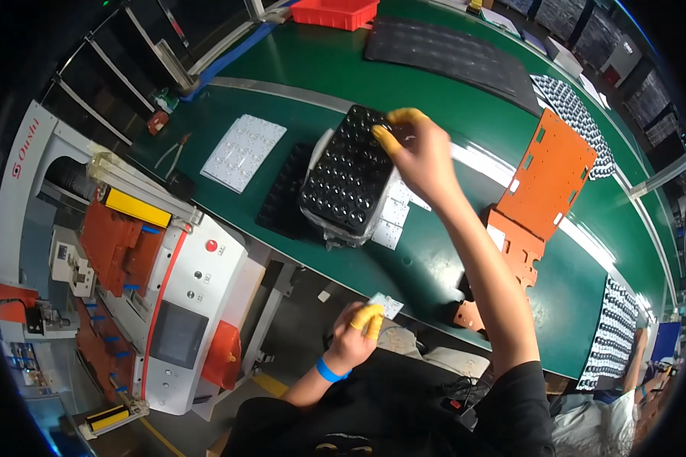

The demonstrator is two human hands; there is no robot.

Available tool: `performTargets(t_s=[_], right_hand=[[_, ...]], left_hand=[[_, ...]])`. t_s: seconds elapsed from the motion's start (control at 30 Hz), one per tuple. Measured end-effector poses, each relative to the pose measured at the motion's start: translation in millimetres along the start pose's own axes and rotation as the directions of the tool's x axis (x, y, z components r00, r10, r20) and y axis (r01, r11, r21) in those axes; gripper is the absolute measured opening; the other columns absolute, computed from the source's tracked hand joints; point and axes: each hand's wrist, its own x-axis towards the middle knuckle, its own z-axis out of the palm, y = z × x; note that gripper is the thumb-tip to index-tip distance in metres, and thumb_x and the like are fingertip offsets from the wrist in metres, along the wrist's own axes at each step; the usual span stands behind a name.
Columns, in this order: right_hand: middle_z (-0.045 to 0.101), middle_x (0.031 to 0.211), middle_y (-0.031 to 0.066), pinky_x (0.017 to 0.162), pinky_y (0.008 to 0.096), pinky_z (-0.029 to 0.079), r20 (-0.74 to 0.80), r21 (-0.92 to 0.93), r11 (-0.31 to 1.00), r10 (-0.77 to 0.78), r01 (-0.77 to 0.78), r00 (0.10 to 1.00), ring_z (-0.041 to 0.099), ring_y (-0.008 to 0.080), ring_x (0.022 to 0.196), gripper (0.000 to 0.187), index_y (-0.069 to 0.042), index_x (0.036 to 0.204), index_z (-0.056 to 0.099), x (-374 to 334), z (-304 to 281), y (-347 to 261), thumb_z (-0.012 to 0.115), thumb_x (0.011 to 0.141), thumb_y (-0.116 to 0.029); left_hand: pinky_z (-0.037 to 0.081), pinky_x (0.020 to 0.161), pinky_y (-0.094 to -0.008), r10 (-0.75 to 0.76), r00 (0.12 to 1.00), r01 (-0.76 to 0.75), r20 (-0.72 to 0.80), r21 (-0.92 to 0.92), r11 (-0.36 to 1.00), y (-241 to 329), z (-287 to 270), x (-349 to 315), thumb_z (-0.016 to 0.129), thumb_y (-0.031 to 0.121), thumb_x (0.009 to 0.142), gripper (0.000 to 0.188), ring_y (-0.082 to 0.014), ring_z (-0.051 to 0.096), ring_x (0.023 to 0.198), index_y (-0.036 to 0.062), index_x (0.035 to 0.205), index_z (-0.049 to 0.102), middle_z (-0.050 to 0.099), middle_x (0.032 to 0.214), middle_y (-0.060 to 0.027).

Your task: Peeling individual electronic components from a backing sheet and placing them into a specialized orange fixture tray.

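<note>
My left hand (352,340), with yellow finger cots and a blue wristband, is closed on a small white board (389,306) near the table's front edge. My right hand (425,152) reaches over the far right corner of a black tray (348,171), its yellow-covered thumb and finger apart. Glossy dark round pieces fill the tray's rows. That tray rests on a plastic-wrapped stack (343,234). Whether the right fingertips touch a piece is too small to tell.
White panels (244,152) and another black tray (282,194) lie left of the stack. More white boards (389,228) are on its right. Orange plates (545,175) lie farther right. A machine (194,305) stands at left; a red bin (334,13) sits at the back.
</note>
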Motion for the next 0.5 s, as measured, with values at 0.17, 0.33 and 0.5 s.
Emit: performTargets(t_s=[0.17, 0.33, 0.5], right_hand=[[0.063, 0.095, 0.0042, 0.079, 0.0261, 0.049, 0.097, 0.398, 0.873, 0.266, -0.282, 0.959, 0.06, 0.0109, 0.088, 0.026, 0.002, 0.108, 0.062, -124, -77, -12, 0.072, 0.083, -0.001], [0.058, 0.11, 0.0052, 0.087, 0.0257, 0.048, 0.15, 0.538, 0.68, 0.505, -0.498, 0.85, 0.058, 0.0127, 0.1, 0.03, 0.0, 0.112, 0.06, -260, -115, 0, 0.068, 0.083, 0.005], [0.057, 0.112, 0.0083, 0.093, 0.0321, 0.05, 0.011, 0.701, 0.562, 0.606, -0.438, 0.796, 0.06, 0.0175, 0.103, 0.035, 0.0, 0.11, 0.057, -316, -118, -14, 0.068, 0.08, 0.013]], left_hand=[[0.054, 0.077, -0.034, -0.066, 0.993, 0.087, 0.097, -0.221, 0.971, 14, 7, 16, 0.066, -0.002, 0.084, 0.024, -0.0265, 0.068, 0.086, -0.0034, 0.107, 0.06, 0.067, 0.095, -0.0157], [0.054, 0.083, -0.0307, -0.237, 0.952, 0.306, 0.194, -0.586, 0.75, 31, 51, 13, 0.056, -0.009, 0.091, 0.028, -0.0214, 0.067, 0.097, -0.0035, 0.118, 0.05, 0.065, 0.106, -0.0148], [0.051, 0.088, -0.028, -0.289, 0.882, 0.471, 0.372, -0.714, 0.517, 72, 67, 12, 0.053, -0.007, 0.094, 0.05, -0.0234, 0.063, 0.107, -0.0047, 0.14, 0.034, 0.063, 0.115, -0.0162]])
